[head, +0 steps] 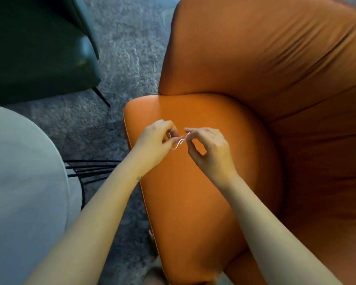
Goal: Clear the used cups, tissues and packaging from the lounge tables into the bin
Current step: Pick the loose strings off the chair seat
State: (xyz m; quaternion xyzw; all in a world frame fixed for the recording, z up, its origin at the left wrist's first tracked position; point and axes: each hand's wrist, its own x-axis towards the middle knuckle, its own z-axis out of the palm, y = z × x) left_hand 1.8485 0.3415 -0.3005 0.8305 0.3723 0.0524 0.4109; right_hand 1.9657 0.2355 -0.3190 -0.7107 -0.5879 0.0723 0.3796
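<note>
1. Orange, leather-like covering wraps the armchair [255, 58] that fills the right side of the view; both hands hover over the front part of its seat cushion.
2. The left hand [155, 141] has its fingers [169, 125] curled inward; thumb and forefinger pinch one end of a thin white strip [178, 143].
3. The right hand [213, 153] pinches the other end of the strip between thumb and forefinger; its other fingers are loosely bent and hold nothing.
4. The strip hangs in a small bent loop between the two hands, above the cushion; what it is made of is too fine to tell.
5. A pale grey round table [19, 182] takes up the lower left; its thin black legs [90, 167] show under the rim, just beside the left forearm.
6. Grey carpet [121, 48] covers the floor between the furniture; a dark green chair [29, 48] stands at the upper left, well apart from the hands.
</note>
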